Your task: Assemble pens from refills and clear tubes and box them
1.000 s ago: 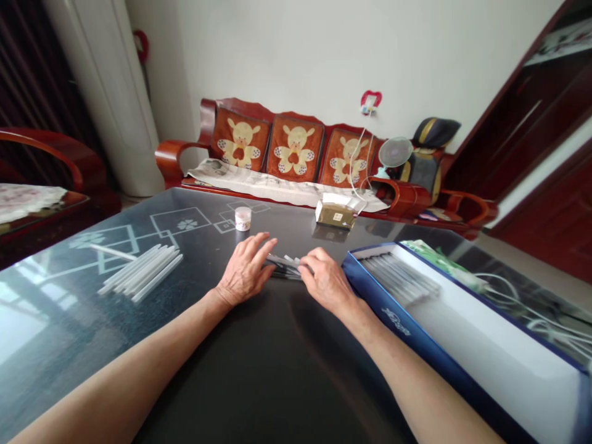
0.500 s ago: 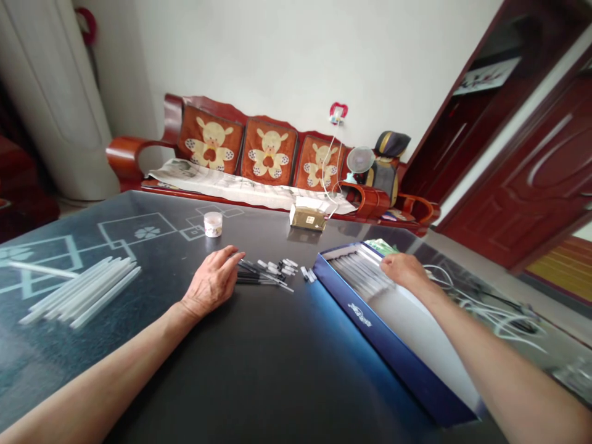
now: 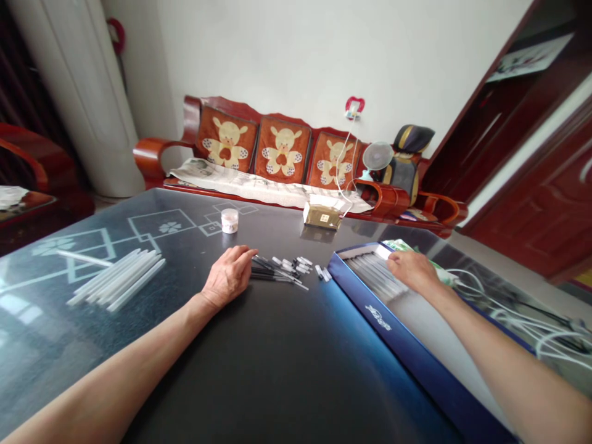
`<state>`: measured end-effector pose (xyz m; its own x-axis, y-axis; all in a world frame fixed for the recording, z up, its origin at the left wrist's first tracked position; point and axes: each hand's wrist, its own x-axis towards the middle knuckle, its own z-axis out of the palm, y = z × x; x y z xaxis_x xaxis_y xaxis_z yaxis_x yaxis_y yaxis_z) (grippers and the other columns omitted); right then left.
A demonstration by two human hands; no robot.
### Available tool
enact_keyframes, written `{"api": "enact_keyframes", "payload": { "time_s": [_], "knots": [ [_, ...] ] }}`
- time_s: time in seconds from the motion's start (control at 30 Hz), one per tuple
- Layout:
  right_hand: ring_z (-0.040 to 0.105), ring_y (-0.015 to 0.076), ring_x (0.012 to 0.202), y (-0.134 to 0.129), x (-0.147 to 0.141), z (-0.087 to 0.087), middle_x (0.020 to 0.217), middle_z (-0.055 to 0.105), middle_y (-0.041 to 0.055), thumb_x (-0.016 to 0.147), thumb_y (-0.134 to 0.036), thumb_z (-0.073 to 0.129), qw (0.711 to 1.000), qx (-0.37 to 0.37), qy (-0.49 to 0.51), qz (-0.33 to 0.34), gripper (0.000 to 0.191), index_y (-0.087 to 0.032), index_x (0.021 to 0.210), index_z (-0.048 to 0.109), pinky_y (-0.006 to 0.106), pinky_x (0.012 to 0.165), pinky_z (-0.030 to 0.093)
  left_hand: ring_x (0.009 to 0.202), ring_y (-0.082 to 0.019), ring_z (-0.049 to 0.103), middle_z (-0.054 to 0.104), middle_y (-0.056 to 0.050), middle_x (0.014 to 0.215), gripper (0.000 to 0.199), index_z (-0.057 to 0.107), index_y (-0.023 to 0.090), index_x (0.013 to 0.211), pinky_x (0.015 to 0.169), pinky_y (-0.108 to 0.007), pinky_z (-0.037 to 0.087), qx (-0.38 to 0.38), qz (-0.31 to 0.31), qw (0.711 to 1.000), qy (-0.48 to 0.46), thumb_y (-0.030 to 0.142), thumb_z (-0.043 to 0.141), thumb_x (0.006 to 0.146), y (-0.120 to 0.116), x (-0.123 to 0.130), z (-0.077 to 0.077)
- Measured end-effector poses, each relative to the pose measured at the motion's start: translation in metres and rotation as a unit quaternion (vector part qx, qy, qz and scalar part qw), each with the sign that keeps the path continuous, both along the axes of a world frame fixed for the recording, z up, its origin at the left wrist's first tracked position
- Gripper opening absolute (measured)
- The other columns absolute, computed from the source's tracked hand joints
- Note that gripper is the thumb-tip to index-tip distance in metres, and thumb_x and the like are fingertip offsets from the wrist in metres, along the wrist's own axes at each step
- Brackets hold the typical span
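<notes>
My left hand rests on the dark table, its fingers loosely bent and nothing visible in them. Right beside its fingertips lies a bunch of thin black pen refills. Small white and black caps are scattered just past the refills, and a few more caps lie against the box. Over the far end of an open blue box, my right hand has its fingers closed; what they grip, if anything, is hidden. Inside the box, a row of clear pen barrels lies side by side.
A pile of whitish tubes lies at the left, with one apart behind it. Farther back stand a small round tub and a tissue box. White cables run along the right side. A wooden sofa stands behind the table.
The view has turned a little left, so everything appears shifted to the right. My left fingers look slightly more bent. My right hand stays over the far end of the box.
</notes>
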<state>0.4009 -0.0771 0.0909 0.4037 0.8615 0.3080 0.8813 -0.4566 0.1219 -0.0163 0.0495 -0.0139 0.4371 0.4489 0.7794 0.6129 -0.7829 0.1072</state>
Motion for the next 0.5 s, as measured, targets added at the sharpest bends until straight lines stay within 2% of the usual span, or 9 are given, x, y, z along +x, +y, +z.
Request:
{"api": "enact_keyframes", "payload": {
  "time_s": [0.1, 0.2, 0.27, 0.37, 0.43, 0.5],
  "knots": [
    [0.064, 0.0212, 0.077, 0.007, -0.039, 0.011, 0.079, 0.070, 0.0074, 0.083, -0.028, 0.049, 0.995, 0.026, -0.026, 0.093, 0.026, -0.021, 0.085, 0.075, 0.029, 0.069, 0.043, 0.090, -0.020, 0.061, 0.065, -0.008, 0.097, 0.028, 0.064, 0.018, 0.109, 0.082, -0.031, 0.052, -0.046, 0.072, 0.996, -0.036, 0.017, 0.043, 0.090, 0.004, -0.001, -0.003],
    [0.063, 0.0198, 0.073, 0.017, -0.100, 0.005, 0.080, 0.068, 0.0057, 0.085, -0.029, 0.049, 0.974, 0.068, -0.013, 0.217, 0.025, -0.022, 0.086, 0.073, 0.029, 0.068, 0.043, 0.087, -0.019, 0.061, 0.064, -0.006, 0.088, 0.029, 0.066, 0.018, 0.107, 0.077, -0.028, 0.052, -0.086, 0.124, 0.987, -0.048, 0.017, 0.042, 0.090, 0.005, -0.001, -0.004],
    [0.063, 0.0185, 0.072, 0.023, -0.143, -0.013, 0.081, 0.067, 0.0051, 0.087, -0.027, 0.049, 0.951, 0.098, 0.028, 0.290, 0.024, -0.021, 0.086, 0.072, 0.029, 0.069, 0.045, 0.088, -0.018, 0.060, 0.064, -0.006, 0.089, 0.029, 0.066, 0.019, 0.107, 0.079, -0.027, 0.051, -0.101, 0.122, 0.987, -0.030, 0.017, 0.042, 0.091, 0.003, -0.001, -0.003],
    [0.063, 0.0194, 0.083, 0.028, -0.194, -0.055, 0.090, 0.066, 0.0078, 0.089, -0.024, 0.048, 0.909, 0.156, 0.080, 0.379, 0.022, -0.017, 0.096, 0.068, 0.030, 0.079, 0.048, 0.089, -0.018, 0.059, 0.064, -0.006, 0.091, 0.029, 0.067, 0.020, 0.107, 0.080, -0.027, 0.050, -0.118, 0.128, 0.985, 0.000, 0.018, 0.042, 0.091, -0.001, -0.001, 0.001],
    [0.061, 0.0228, 0.095, 0.030, -0.214, -0.081, 0.102, 0.065, 0.0106, 0.089, -0.022, 0.050, 0.887, 0.190, 0.075, 0.415, 0.022, -0.016, 0.102, 0.066, 0.035, 0.088, 0.047, 0.089, -0.019, 0.059, 0.063, -0.007, 0.091, 0.031, 0.067, 0.020, 0.109, 0.081, -0.029, 0.050, -0.129, 0.145, 0.981, 0.020, 0.017, 0.042, 0.091, -0.002, -0.002, 0.006],
    [0.057, 0.0254, 0.105, 0.031, -0.222, -0.099, 0.113, 0.063, 0.0120, 0.088, -0.021, 0.051, 0.875, 0.206, 0.064, 0.433, 0.023, -0.016, 0.107, 0.064, 0.040, 0.094, 0.045, 0.091, -0.020, 0.057, 0.063, -0.008, 0.095, 0.033, 0.066, 0.021, 0.112, 0.084, -0.031, 0.049, -0.137, 0.173, 0.975, 0.033, 0.017, 0.042, 0.090, -0.001, -0.007, 0.012]
  ]
}}
